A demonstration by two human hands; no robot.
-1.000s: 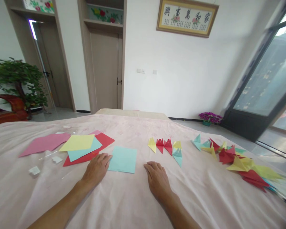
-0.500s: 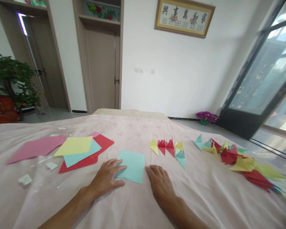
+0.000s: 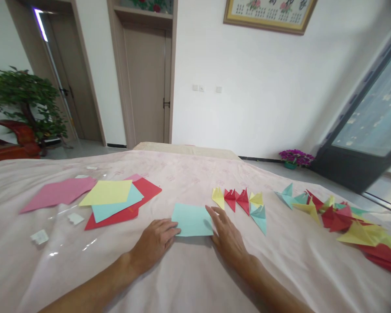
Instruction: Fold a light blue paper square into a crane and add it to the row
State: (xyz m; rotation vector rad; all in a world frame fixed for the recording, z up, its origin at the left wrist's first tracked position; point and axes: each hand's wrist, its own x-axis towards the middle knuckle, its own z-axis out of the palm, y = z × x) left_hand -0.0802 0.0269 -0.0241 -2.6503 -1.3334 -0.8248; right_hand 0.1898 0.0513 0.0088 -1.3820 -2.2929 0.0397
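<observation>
A square sheet of light blue paper [image 3: 192, 221] lies in front of me on the pink tablecloth [image 3: 185, 278]. My left hand [image 3: 154, 241] has its fingers closed on the near left corner of the sheet. At the right edge is my right hand [image 3: 227, 234], fingers stretched out and apart, the fingertips touching or just beside the paper; its thumb is partly hidden. Close beyond my right hand stands a row of folded paper cranes: a yellow crane [image 3: 218, 198], red cranes [image 3: 243, 201] and a light blue crane [image 3: 259, 216].
To the left lie loose sheets: a pink sheet [image 3: 57, 193], a yellow sheet [image 3: 107, 192] and red sheets [image 3: 114, 220], with clear plastic and a white scrap [image 3: 39, 237] nearby. A heap of folded paper cranes [image 3: 340, 217] spreads along the right side.
The light blue sheet has moved right, away from the stack, with my left hand following. My left fingers, spread half a second ago, have closed at its edge. My right hand has reached its right edge.
</observation>
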